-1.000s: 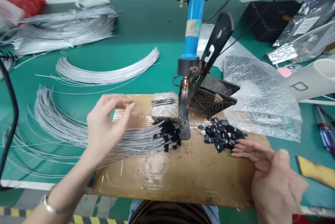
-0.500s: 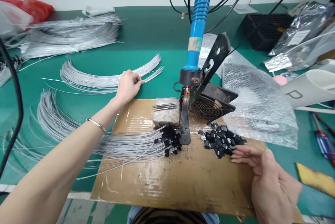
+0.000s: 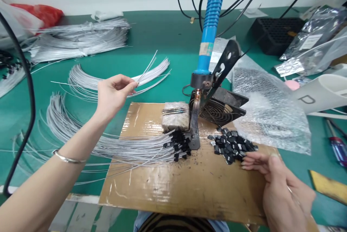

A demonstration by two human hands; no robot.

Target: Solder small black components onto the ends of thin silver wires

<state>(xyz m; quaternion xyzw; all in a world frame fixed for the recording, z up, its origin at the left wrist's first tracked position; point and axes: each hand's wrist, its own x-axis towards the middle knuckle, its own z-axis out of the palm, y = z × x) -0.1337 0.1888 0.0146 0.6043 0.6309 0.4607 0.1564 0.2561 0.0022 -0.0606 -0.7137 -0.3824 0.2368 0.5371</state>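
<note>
Some white wires (image 3: 148,66) pinched in left hand (image 3: 112,94), thumb-and-forefinger grip pressed together, by curved wire bundle (image 3: 81,78) on green surface (image 3: 184,62); right hand (image 3: 282,188), fingers extended, beside black connector pile (image 3: 230,145), can't tell if its grip holds any.

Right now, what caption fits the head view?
Left hand pinching thin wires, right hand beside a pile of black pieces.

Seemingly "D" on white roll (image 3: 324,92).
</note>
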